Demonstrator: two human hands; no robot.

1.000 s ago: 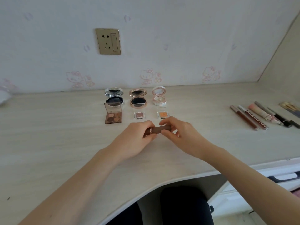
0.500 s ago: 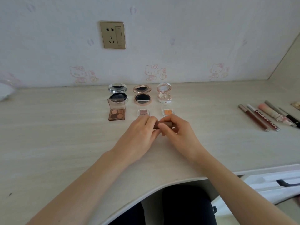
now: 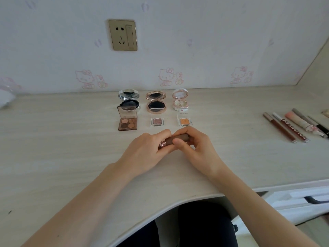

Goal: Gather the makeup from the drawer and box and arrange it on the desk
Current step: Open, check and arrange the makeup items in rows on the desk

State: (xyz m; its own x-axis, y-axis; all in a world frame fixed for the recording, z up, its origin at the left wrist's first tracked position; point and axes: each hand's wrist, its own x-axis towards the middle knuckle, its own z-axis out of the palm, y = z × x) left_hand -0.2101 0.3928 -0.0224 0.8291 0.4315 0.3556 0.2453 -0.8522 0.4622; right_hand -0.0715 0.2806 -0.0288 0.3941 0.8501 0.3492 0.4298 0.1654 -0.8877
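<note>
A brown lipstick tube lies sideways between both hands, just above the desk. My left hand grips its metallic left end; my right hand pinches the brown cap end. Behind them stand three open round compacts: silver, rose-gold and white floral. In front of those lie a brown eyeshadow quad, a small glitter pan and a small orange pan.
A row of lip glosses and pencils lies at the desk's right. A wall socket is above the compacts. An open white drawer shows at lower right. The curved desk edge runs near my dark-clothed legs.
The hands drew slightly apart on the lipstick, so its metallic base and brown cap show more between the fingers than half a second ago. The camera shifted a little.
</note>
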